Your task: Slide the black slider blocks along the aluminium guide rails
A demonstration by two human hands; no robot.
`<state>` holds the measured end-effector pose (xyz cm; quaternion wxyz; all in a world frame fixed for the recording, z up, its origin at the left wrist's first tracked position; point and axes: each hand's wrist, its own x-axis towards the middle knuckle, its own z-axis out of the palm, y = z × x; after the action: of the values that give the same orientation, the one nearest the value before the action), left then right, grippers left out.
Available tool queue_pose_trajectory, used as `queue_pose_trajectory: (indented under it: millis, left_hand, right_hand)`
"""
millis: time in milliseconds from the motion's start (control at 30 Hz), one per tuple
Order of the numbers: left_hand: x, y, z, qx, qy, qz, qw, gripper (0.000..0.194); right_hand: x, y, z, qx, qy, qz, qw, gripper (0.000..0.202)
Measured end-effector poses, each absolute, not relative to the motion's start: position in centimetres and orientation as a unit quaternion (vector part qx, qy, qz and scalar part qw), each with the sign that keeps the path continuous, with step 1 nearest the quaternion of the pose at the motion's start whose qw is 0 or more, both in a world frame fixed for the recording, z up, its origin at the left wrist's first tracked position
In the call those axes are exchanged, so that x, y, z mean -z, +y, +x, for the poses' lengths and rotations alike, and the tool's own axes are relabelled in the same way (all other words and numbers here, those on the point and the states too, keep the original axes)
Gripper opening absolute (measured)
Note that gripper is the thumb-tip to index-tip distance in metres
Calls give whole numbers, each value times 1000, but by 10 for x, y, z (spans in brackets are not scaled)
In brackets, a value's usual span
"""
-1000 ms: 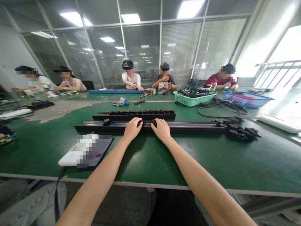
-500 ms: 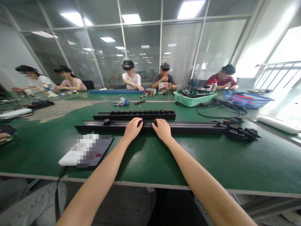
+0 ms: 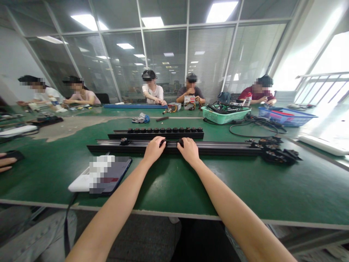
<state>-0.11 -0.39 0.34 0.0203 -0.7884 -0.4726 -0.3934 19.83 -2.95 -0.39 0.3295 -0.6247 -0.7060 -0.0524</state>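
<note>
A long black metal rail [image 3: 223,148] lies across the green table in front of me. My left hand [image 3: 155,147] is closed over its middle, with thumb and fingers around a small black part [image 3: 162,142]. Just to the right, my right hand [image 3: 188,148] grips a similar small black part [image 3: 180,142] on the same rail. A short gap of bare rail shows between the two hands. Another small black part [image 3: 124,141] sits on the rail left of my hands. Several loose black parts [image 3: 280,154] are heaped at its right end.
Behind lies a shorter black rail [image 3: 155,135] with a row of small black parts. A phone [image 3: 120,174] and a white device [image 3: 81,180] are at the near left. A green basket [image 3: 226,117] and a blue basket [image 3: 289,118] stand at the back right. Co-workers sit beyond.
My right hand has shifted very slightly to the right; my left hand has stayed in place. At the far left edge, another person's hand has come further into view beside a dark object.
</note>
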Motion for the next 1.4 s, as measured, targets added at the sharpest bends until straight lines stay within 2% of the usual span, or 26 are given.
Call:
queue_pose_trajectory:
  millis: [733, 1400]
  left_hand:
    - [-3, -3, -1, 391, -478, -787, 21, 26]
    - [-4, -4, 0, 389, -482, -785, 17, 26]
  right_hand:
    - [16, -22, 200, 91, -690, -614, 372, 21]
    - [15, -22, 203, 73, -679, -631, 368, 22]
